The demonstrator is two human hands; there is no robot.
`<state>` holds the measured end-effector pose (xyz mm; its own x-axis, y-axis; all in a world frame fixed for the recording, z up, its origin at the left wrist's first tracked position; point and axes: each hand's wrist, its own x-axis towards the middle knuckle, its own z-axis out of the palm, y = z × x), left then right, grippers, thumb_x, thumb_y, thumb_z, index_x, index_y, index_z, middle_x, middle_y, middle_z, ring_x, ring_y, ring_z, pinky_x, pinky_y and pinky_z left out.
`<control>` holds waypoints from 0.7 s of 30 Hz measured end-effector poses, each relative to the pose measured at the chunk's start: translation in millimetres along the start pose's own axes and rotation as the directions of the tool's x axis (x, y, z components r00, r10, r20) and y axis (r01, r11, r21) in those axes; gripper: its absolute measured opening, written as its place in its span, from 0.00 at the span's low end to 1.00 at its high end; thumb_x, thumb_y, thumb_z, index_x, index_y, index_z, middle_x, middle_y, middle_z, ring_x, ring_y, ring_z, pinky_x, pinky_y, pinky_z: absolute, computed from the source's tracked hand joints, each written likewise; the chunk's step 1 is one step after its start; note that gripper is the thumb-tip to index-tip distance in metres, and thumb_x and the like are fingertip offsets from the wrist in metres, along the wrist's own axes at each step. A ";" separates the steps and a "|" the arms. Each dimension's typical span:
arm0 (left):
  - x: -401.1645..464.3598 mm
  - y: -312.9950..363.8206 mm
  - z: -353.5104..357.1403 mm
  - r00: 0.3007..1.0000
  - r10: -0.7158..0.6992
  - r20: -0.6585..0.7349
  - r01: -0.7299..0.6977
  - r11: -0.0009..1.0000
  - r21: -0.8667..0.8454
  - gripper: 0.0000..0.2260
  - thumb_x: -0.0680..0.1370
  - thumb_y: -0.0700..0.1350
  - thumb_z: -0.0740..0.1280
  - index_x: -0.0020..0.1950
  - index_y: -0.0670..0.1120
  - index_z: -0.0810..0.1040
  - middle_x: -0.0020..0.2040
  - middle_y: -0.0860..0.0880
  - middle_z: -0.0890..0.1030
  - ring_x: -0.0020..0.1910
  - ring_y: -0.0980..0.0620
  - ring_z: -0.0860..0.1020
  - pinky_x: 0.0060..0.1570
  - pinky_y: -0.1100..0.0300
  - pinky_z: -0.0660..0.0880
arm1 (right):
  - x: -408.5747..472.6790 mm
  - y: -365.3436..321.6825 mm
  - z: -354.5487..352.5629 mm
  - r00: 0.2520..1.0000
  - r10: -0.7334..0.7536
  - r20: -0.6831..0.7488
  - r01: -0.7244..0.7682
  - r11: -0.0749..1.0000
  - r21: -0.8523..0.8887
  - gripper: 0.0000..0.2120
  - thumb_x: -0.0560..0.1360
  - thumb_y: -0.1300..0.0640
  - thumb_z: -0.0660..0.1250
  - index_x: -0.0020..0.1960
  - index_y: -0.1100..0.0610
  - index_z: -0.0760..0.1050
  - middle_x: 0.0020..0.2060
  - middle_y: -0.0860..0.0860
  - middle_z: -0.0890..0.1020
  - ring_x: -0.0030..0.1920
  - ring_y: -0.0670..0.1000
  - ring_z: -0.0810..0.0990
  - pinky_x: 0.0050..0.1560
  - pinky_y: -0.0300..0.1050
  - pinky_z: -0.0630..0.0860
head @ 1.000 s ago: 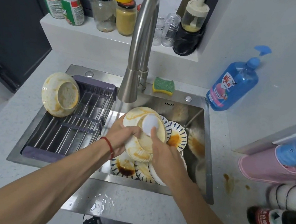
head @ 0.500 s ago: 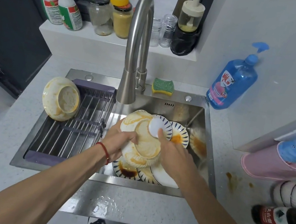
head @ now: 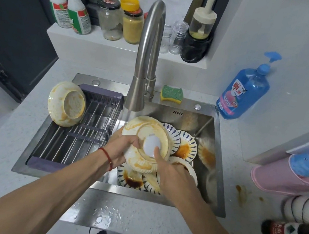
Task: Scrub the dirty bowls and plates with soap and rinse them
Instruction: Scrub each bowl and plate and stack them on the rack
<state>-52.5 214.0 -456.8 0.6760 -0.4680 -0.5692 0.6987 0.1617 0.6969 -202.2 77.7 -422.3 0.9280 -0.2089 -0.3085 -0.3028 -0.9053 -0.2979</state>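
Over the steel sink (head: pixel 220 167) my left hand (head: pixel 122 149) grips the left edge of a cream bowl (head: pixel 143 133) smeared with orange-brown sauce, its underside tilted towards me. My right hand (head: pixel 171 173) holds a small dish by its round white base (head: pixel 151 144), thumb on the base and fingers hidden beneath; the dish lies against the cream bowl. Below them several blue-patterned plates (head: pixel 186 148) with sauce stains are piled in the basin. No water is seen running from the faucet (head: pixel 143 64).
A stained cream bowl (head: pixel 66 104) leans on the drying rack (head: pixel 77 137) over the sink's left half. A green-yellow sponge (head: pixel 171 94) lies behind the basin, a blue soap bottle (head: pixel 242 90) at right. Jars and bottles line the back ledge (head: pixel 120 48). Stacked bowls (head: pixel 305 207) stand far right.
The white-based dish has slid from the cream bowl's upper right rim down to its middle. Both hands stayed over the sink, shifting slightly.
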 end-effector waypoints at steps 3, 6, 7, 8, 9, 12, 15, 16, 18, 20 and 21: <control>1.8 -2.4 -0.8 1.000 -0.006 -0.007 0.006 1.000 0.027 0.29 0.68 0.20 0.60 0.64 0.41 0.79 0.58 0.38 0.84 0.58 0.36 0.83 0.47 0.40 0.83 | 6.8 14.3 -6.9 0.995 0.097 0.000 -0.096 0.992 -0.085 0.35 0.82 0.62 0.57 0.83 0.46 0.46 0.43 0.53 0.80 0.39 0.52 0.75 0.36 0.47 0.69; 3.5 -1.4 -1.7 1.000 0.001 0.003 -0.001 0.999 0.052 0.29 0.68 0.20 0.60 0.65 0.40 0.78 0.59 0.36 0.83 0.55 0.37 0.84 0.46 0.43 0.84 | 3.3 -6.9 4.7 1.000 0.005 0.003 -0.005 0.999 -0.035 0.37 0.81 0.63 0.59 0.83 0.46 0.44 0.36 0.50 0.75 0.35 0.51 0.75 0.31 0.46 0.67; 4.3 1.6 -4.3 1.000 0.004 0.006 -0.005 0.998 0.057 0.29 0.68 0.20 0.61 0.65 0.40 0.78 0.60 0.36 0.83 0.55 0.37 0.84 0.46 0.43 0.84 | -0.2 -6.9 8.3 1.000 -0.026 0.004 0.026 0.999 -0.037 0.38 0.81 0.63 0.59 0.83 0.45 0.44 0.35 0.50 0.75 0.33 0.50 0.74 0.30 0.45 0.66; 5.0 5.5 -7.2 1.000 0.005 0.012 -0.006 0.997 0.072 0.29 0.68 0.20 0.61 0.65 0.41 0.78 0.60 0.36 0.83 0.56 0.37 0.84 0.48 0.41 0.84 | -1.8 -0.9 8.6 1.000 -0.019 0.002 0.019 0.998 -0.056 0.37 0.82 0.63 0.59 0.83 0.44 0.45 0.35 0.49 0.74 0.32 0.48 0.73 0.28 0.43 0.65; 6.2 10.2 -10.0 1.000 0.009 0.023 -0.011 0.994 0.112 0.29 0.68 0.21 0.62 0.65 0.42 0.78 0.62 0.37 0.82 0.57 0.37 0.83 0.49 0.40 0.83 | -0.1 9.4 6.5 1.000 0.009 -0.010 -0.010 0.998 -0.069 0.35 0.83 0.61 0.58 0.83 0.44 0.47 0.35 0.49 0.75 0.32 0.47 0.73 0.28 0.41 0.64; 9.8 25.5 -12.0 0.994 0.030 0.104 -0.066 0.928 0.366 0.29 0.67 0.24 0.70 0.65 0.44 0.76 0.62 0.36 0.81 0.57 0.36 0.84 0.49 0.36 0.83 | 14.3 36.6 -0.6 0.981 0.152 -0.123 -0.141 0.985 0.095 0.26 0.85 0.54 0.56 0.82 0.47 0.56 0.37 0.46 0.75 0.36 0.42 0.74 0.31 0.35 0.64; 10.6 41.6 1.6 0.963 -0.017 0.267 -0.148 0.798 0.585 0.28 0.69 0.25 0.73 0.65 0.44 0.76 0.59 0.39 0.83 0.56 0.39 0.85 0.53 0.34 0.82 | 33.7 36.6 -4.8 0.958 0.217 -0.189 -0.108 0.880 0.461 0.34 0.80 0.46 0.67 0.82 0.45 0.57 0.59 0.45 0.78 0.58 0.47 0.77 0.53 0.45 0.77; 8.6 47.2 8.4 0.946 -0.048 0.321 -0.181 0.744 0.644 0.28 0.69 0.26 0.74 0.66 0.44 0.76 0.59 0.39 0.84 0.56 0.40 0.85 0.54 0.35 0.82 | 40.1 33.5 -6.9 0.963 0.196 -0.187 -0.063 0.832 0.551 0.36 0.78 0.45 0.70 0.81 0.44 0.58 0.64 0.43 0.76 0.62 0.45 0.75 0.59 0.48 0.76; 6.5 54.6 20.6 0.909 -0.098 0.406 -0.258 0.631 0.732 0.27 0.71 0.28 0.75 0.67 0.44 0.75 0.59 0.40 0.84 0.55 0.42 0.85 0.53 0.39 0.83 | 47.2 31.0 -13.4 0.974 0.149 -0.171 0.015 0.709 0.705 0.32 0.76 0.46 0.74 0.76 0.42 0.64 0.60 0.38 0.78 0.57 0.38 0.78 0.54 0.42 0.78; 4.5 58.2 25.9 0.899 -0.088 0.428 -0.301 0.585 0.753 0.25 0.71 0.30 0.77 0.65 0.43 0.76 0.58 0.40 0.84 0.54 0.42 0.86 0.53 0.39 0.83 | 49.4 35.1 -17.3 0.969 0.191 -0.155 0.008 0.606 0.796 0.24 0.75 0.49 0.76 0.66 0.40 0.70 0.53 0.38 0.81 0.51 0.39 0.81 0.45 0.35 0.79; 3.1 59.0 25.8 0.910 -0.062 0.411 -0.296 0.597 0.746 0.23 0.71 0.32 0.78 0.64 0.43 0.77 0.57 0.40 0.84 0.53 0.41 0.86 0.52 0.39 0.84 | 49.2 39.0 -16.5 0.966 0.216 -0.145 -0.003 0.569 0.822 0.20 0.75 0.51 0.77 0.62 0.40 0.73 0.50 0.39 0.82 0.49 0.39 0.82 0.41 0.33 0.79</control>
<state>-15.2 199.7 -406.3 0.4752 -0.7926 -0.3821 0.0428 -0.4129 0.9098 -164.7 26.0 -434.1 0.8622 -0.4510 -0.2308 -0.3540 -0.2104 -0.9113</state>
